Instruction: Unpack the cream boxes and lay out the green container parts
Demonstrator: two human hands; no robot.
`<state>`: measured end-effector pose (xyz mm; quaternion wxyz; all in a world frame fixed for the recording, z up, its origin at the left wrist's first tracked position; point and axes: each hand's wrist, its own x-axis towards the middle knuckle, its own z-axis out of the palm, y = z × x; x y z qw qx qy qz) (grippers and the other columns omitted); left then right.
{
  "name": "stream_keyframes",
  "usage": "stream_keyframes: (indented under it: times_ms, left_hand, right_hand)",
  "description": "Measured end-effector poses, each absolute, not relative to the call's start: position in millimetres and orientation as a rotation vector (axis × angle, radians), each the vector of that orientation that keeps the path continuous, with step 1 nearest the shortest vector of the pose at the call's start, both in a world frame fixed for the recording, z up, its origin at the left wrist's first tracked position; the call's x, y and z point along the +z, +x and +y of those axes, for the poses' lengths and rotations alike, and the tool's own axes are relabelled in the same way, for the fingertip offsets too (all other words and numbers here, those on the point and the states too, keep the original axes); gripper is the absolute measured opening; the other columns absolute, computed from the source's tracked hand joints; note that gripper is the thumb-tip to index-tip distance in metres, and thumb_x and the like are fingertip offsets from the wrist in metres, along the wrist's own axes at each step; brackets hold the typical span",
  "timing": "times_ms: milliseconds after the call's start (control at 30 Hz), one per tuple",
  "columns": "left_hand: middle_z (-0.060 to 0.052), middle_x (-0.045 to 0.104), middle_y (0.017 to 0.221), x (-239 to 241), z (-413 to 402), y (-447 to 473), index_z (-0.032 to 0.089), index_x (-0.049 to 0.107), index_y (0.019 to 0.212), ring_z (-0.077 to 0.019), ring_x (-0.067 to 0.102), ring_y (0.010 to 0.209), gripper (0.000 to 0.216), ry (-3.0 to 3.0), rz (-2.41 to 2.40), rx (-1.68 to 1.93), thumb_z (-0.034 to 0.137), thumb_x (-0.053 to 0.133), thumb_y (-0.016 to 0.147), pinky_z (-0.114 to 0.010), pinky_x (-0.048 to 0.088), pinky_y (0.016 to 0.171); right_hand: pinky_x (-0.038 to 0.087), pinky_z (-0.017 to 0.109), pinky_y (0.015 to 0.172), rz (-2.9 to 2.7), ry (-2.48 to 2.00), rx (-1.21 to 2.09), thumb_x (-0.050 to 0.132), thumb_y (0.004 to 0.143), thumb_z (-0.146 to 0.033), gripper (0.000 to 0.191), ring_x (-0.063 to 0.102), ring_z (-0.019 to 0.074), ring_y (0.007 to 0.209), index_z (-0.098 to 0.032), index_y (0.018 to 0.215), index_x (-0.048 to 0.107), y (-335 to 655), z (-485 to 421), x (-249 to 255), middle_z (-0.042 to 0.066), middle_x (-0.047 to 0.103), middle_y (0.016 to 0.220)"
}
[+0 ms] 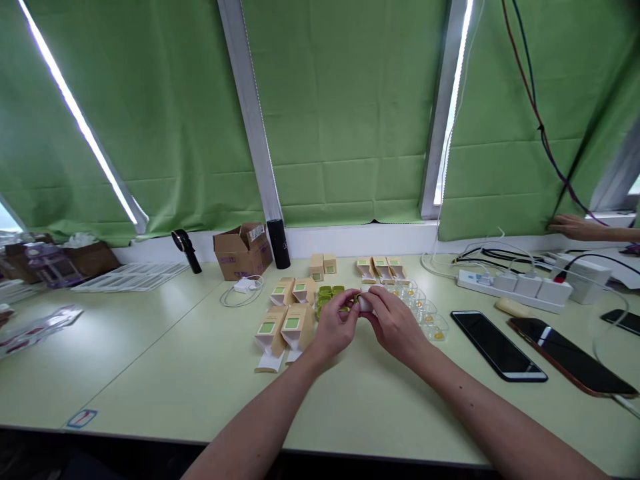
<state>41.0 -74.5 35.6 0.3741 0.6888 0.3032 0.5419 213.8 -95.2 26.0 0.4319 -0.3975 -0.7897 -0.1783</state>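
Both hands meet above the middle of the table, fingers closed together. My right hand point(397, 327) pinches a small white piece point(365, 305). My left hand point(336, 327) is closed against its left side, at a small dark green rim; its fingertips hide most of what they hold. Just behind my left hand stand several small green cups point(325, 291) in rows. Clear plastic cups point(436, 327) with yellow bits inside are lined up to the right of my right hand. Open cardboard boxes point(299, 325) with green labels lie left of my left hand.
More small boxes point(381, 269) stand farther back. A brown carton point(242, 253), a black cylinder point(279, 244) and a black handheld device point(187, 251) line the wall side. To the right lie phones point(497, 345) and a power strip point(515, 291). Another person's hand point(575, 228) reaches in at far right.
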Motion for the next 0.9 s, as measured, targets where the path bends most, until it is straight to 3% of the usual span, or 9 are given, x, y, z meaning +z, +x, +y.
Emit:
stream_keyframes:
  times_ms: [300,533,733,900]
  left_hand:
    - [-0.008,0.075,0.102,34.0,-69.4,44.1,0.021,0.074,0.106,-0.0198,0.070,0.080,0.023,1.660,0.821,1.343,0.022,0.068,0.084,-0.033,0.060,0.079]
    - [-0.008,0.075,0.095,38.6,-71.2,43.2,0.019,0.073,0.108,-0.0187,0.071,0.071,0.023,1.686,0.887,1.291,0.031,0.063,0.091,-0.033,0.060,0.073]
    - [-0.012,0.072,0.119,41.2,-69.6,33.6,0.024,0.072,0.122,-0.0234,0.067,0.094,0.035,1.920,0.892,1.287,0.029,0.072,0.086,-0.035,0.056,0.082]
    - [-0.011,0.069,0.125,39.2,-65.5,32.0,0.026,0.071,0.120,-0.0269,0.061,0.113,0.038,2.063,0.829,1.319,0.025,0.077,0.083,-0.040,0.050,0.099]
  right_hand:
    - [0.057,0.050,0.091,-2.015,-1.033,-0.556,0.039,0.103,-0.015,0.034,0.064,0.0320,0.110,-0.015,0.133,0.054,205.8,-88.2,18.9,0.020,0.064,0.121]
    - [0.058,0.049,0.089,-2.008,-1.019,-0.529,0.037,0.103,-0.015,0.031,0.063,0.0309,0.108,-0.017,0.131,0.052,205.4,-84.8,17.3,0.018,0.062,0.118]
    - [0.059,0.047,0.087,-1.928,-1.005,-0.326,0.040,0.105,-0.023,0.030,0.061,0.0308,0.112,-0.017,0.134,0.048,212.5,-83.6,13.8,0.019,0.058,0.123]
    - [0.054,0.051,0.096,-1.884,-1.026,-0.203,0.041,0.105,-0.025,0.027,0.058,0.0309,0.116,-0.019,0.129,0.049,212.8,-87.0,15.8,0.018,0.057,0.124]
